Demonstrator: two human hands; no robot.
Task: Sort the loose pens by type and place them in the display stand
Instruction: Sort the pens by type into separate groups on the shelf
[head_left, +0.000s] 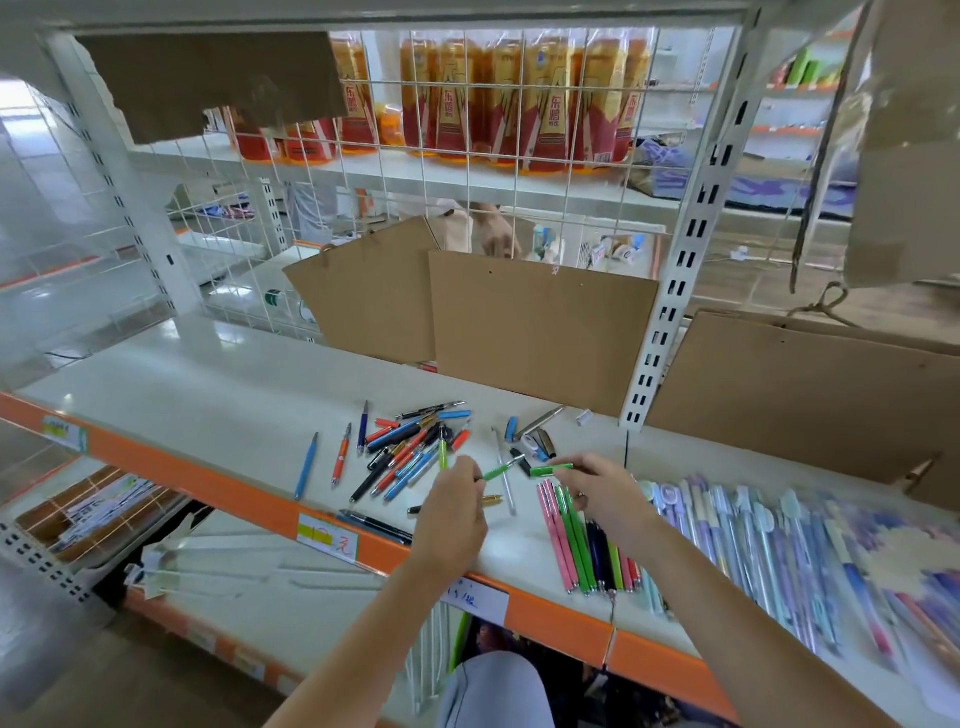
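Bright even daylight, blurred edges, wide-angle bending

The left hand (457, 499) pinches a bright green pen (501, 470); the right hand (602, 493) holds a green cap (551, 471). Left of them lies a heap of blue, red, orange and black pens (410, 449). Under the right hand lie pink, green and black pens (576, 540) on a white shelf (218, 395) edged orange.

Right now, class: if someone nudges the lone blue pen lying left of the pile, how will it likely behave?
The blue pen looks slim and round, so it would probably roll on the smooth white shelf. It lies near the orange front edge, so it might drop off. It looks rigid and light.
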